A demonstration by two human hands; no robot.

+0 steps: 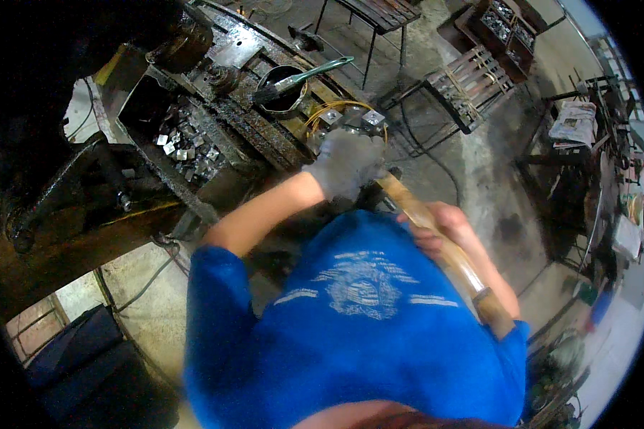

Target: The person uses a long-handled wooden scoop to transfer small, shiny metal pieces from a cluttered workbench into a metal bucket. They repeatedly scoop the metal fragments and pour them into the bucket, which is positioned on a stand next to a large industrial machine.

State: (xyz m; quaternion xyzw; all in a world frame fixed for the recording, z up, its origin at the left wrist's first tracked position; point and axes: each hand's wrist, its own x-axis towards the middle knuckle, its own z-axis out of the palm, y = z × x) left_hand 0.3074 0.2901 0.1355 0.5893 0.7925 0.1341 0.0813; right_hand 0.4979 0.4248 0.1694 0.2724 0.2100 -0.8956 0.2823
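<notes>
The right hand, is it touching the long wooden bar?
Touching: the head view shows the bare right hand closed on the wooden bar, with its fingers curled against it.

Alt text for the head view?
The right hand grips a long wooden piece; the gloved left hand is by a grimy machine, where a green-handled brush lies across a pot, metal blocks heaped to its left.

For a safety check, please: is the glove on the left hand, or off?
On: the grey glove covers the left hand; bare forearm shows behind.
</notes>
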